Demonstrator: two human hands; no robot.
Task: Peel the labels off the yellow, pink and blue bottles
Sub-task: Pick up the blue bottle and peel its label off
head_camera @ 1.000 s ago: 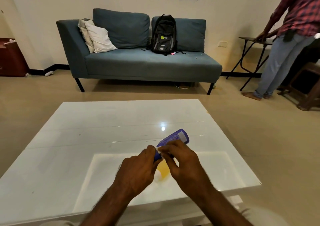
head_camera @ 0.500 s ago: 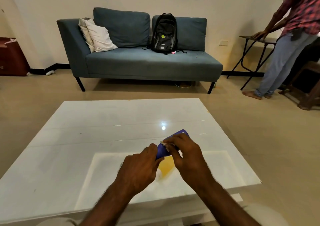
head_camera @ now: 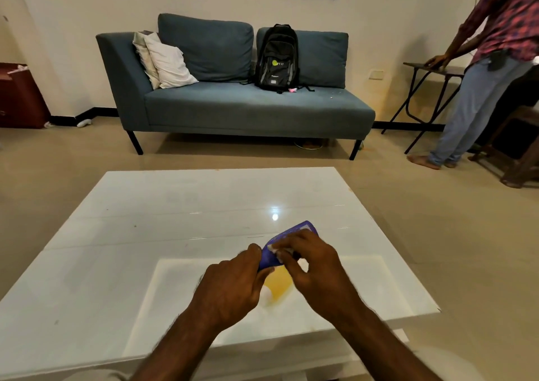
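I hold a blue bottle [head_camera: 272, 252] tilted up and to the right above the white glossy table [head_camera: 175, 220]. My left hand [head_camera: 233, 284] grips its lower end. My right hand [head_camera: 309, 266] lies over its upper side, fingertips pinching a whitish bit of label on the bottle. Under my hands a yellow bottle [head_camera: 277, 288] lies on the table, mostly hidden. No pink bottle shows.
A blue sofa [head_camera: 233, 109] with a black backpack [head_camera: 277, 58] and white pillows [head_camera: 166, 62] stands beyond the table. At the right a person [head_camera: 490, 68] leans on a small folding table [head_camera: 428, 71]. A dark red box [head_camera: 20, 94] is at far left.
My right hand slid up along the blue bottle, covering more of it, and the bottle turned slightly. The left hand kept its grip. The person at the right shifted a little.
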